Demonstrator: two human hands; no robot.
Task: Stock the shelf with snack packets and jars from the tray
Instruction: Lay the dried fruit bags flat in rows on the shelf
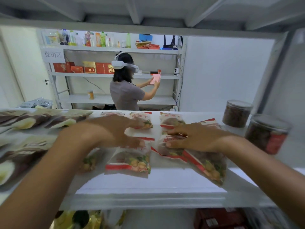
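Note:
Several red-and-white snack packets lie flat on the white shelf [165, 182]. My left hand [109, 131] reaches over the middle ones, fingers spread and touching a far packet [143, 120] and the near packet [130, 160]. My right hand [196, 138] rests with spread fingers on a packet [171, 152] that overlaps another packet [209, 164] lying askew to its right. Two clear jars with dark contents, one at the back [236, 114] and one nearer with a red label [267, 133], stand at the shelf's right end. The tray is out of view.
Brown-and-yellow packets [26, 123] fill the shelf's left side. Through the open back, a person with a headset [127, 90] handles a pink box at another rack of bottles and red boxes. More goods sit on the shelf below [219, 219].

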